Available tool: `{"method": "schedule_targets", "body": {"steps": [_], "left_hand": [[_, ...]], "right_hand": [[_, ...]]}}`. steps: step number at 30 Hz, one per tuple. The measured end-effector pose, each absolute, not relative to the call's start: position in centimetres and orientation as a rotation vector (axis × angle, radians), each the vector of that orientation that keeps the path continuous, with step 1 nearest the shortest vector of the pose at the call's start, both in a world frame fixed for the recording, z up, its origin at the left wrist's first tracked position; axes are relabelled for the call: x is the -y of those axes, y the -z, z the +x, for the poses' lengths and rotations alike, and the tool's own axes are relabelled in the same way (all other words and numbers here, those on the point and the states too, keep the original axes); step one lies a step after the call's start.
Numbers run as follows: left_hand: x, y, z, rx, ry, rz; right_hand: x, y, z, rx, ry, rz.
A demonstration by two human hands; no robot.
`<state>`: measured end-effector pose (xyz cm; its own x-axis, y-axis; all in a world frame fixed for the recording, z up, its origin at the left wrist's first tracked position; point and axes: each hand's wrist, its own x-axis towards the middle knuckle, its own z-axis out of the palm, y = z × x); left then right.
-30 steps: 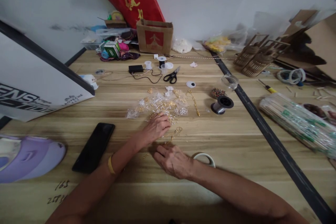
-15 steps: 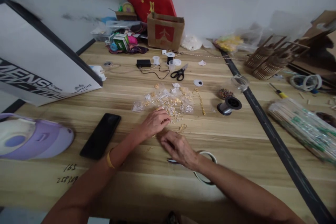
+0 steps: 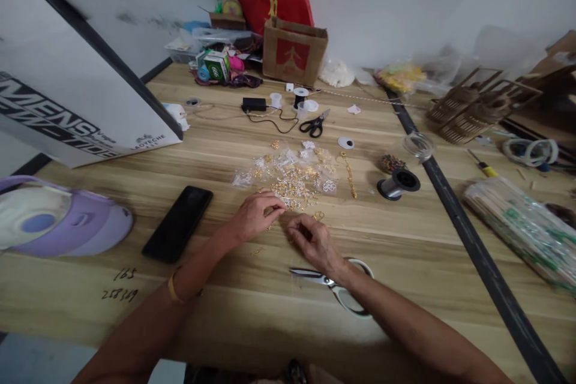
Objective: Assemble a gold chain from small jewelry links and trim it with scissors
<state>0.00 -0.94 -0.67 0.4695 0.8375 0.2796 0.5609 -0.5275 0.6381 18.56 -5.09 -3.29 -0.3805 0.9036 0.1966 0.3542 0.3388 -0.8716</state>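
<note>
At the near edge of a pile of small gold and silver beads [image 3: 294, 189], my left hand [image 3: 257, 216] has its thumb and forefinger pinched together. What sits between them is too small to make out. My right hand [image 3: 315, 243] is just to its right, fingers curled into a pinch, and its content cannot be seen either. A gold chain [image 3: 318, 215] lies beyond the right hand, and a short gold piece [image 3: 257, 251] rests below the left. White-handled scissors [image 3: 346, 294] lie partly under my right wrist. Small clear bags [image 3: 288, 161] of findings surround the beads.
A black phone [image 3: 177, 225] and a purple visor [image 3: 90, 222] lie to the left, by a large white box [image 3: 81, 84]. Black scissors [image 3: 315, 125] are farther back. A wire spool [image 3: 398, 185] and packed wooden sticks [image 3: 517, 225] are at the right.
My hands have drawn slightly apart, with the right hand shifted rightward. More of the white-handled scissors shows. The whole view has shifted a little.
</note>
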Motion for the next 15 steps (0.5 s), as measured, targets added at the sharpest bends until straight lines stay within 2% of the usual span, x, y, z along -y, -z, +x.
{"method": "schedule_targets", "body": {"steps": [15], "left_hand": [[1.0,2.1,-0.7,-1.110,-0.869,2.197]], "right_hand": [[4.3,3.2,18.5,1.707,-1.201,-1.184]]}}
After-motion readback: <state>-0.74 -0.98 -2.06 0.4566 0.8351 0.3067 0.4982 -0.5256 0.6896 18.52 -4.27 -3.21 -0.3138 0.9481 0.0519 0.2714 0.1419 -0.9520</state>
